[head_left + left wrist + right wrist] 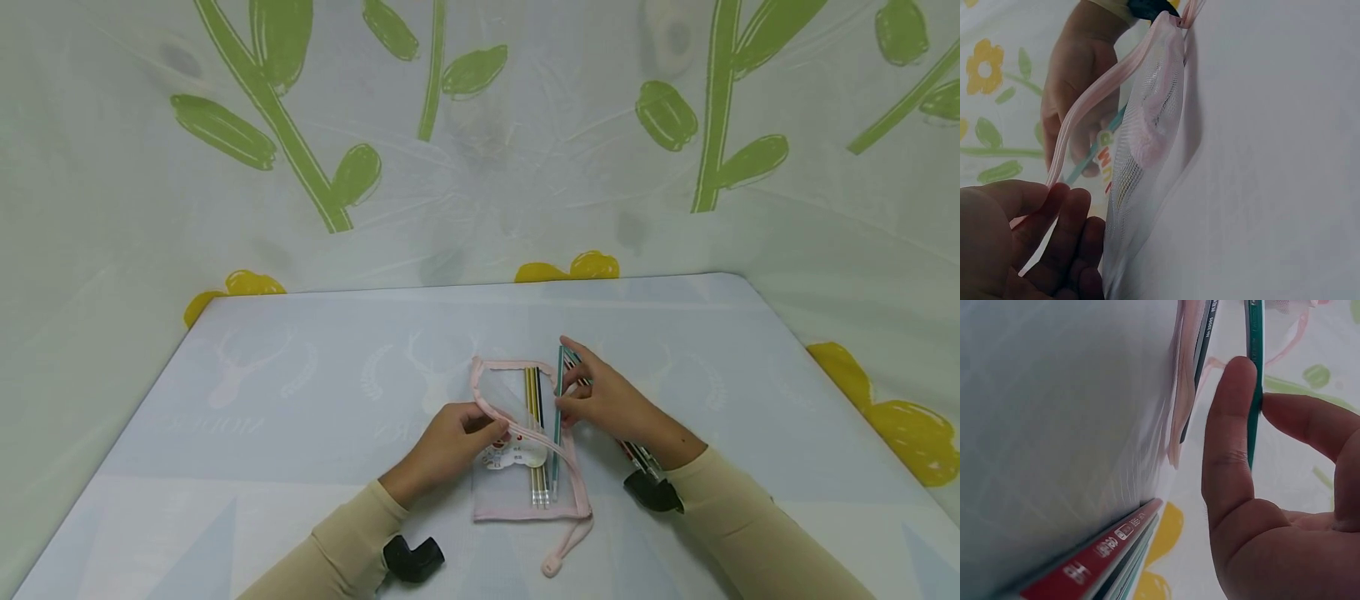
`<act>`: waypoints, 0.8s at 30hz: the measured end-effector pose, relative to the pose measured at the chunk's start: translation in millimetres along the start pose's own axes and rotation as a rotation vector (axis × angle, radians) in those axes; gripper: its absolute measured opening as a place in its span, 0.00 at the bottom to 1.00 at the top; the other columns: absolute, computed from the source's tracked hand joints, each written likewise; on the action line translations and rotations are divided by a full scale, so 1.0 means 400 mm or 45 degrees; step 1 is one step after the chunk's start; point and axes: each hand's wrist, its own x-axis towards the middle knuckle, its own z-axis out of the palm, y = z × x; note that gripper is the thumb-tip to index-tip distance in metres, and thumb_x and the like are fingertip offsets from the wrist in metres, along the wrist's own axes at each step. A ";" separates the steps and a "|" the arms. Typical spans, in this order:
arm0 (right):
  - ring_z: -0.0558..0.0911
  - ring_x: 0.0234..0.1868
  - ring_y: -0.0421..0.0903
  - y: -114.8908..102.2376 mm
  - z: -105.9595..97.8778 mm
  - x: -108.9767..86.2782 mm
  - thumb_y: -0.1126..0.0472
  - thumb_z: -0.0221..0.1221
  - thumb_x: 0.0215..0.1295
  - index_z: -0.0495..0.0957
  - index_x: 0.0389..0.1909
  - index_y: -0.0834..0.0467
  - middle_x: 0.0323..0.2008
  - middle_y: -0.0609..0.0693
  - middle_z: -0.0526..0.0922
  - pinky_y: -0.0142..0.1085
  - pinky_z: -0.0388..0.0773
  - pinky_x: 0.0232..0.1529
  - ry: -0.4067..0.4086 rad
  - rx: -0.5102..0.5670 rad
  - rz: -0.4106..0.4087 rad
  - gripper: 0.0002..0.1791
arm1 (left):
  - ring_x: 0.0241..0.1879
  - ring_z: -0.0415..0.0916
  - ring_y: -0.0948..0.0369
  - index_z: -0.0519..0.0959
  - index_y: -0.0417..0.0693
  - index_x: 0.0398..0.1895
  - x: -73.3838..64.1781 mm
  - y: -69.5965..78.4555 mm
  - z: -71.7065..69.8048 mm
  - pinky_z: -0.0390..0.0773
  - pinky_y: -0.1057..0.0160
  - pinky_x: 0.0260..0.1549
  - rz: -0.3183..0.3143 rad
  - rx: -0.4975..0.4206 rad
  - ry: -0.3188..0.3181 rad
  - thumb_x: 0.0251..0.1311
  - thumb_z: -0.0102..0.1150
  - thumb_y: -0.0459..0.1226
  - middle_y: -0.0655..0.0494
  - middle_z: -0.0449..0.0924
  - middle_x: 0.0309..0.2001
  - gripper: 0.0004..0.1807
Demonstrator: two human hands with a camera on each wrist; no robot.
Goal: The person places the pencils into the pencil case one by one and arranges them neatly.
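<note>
A mesh pouch (491, 500) with pink edging lies on the table, its mouth held up by my left hand (453, 437), whose thumb and finger pinch the pink zipper edge (1094, 94). Inside the pouch lie several pencils (534, 400), yellow and dark. My right hand (607, 400) pinches a teal pencil (1254, 419) between thumb and fingers; its lower end reaches into the pouch in the head view. Under the right hand and forearm more pencils (637, 457) lie on the table, among them a red one (1097, 550).
A pink zipper cord with a bead (552, 566) trails from the pouch's near right corner. The pale table (262, 442) extends around the pouch. Behind it hangs a white sheet (525, 192) printed with green leaves and yellow flowers. Black wrist pieces (414, 558) sit at both sleeves.
</note>
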 end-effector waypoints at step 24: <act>0.85 0.37 0.46 0.013 0.000 0.006 0.65 0.63 0.66 0.39 0.80 0.60 0.47 0.61 0.76 0.40 0.81 0.38 -0.084 -0.063 -0.021 0.51 | 0.40 0.82 0.62 0.85 0.43 0.45 -0.004 0.006 0.002 0.78 0.68 0.41 -0.008 -0.014 0.006 0.70 0.59 0.43 0.50 0.88 0.37 0.13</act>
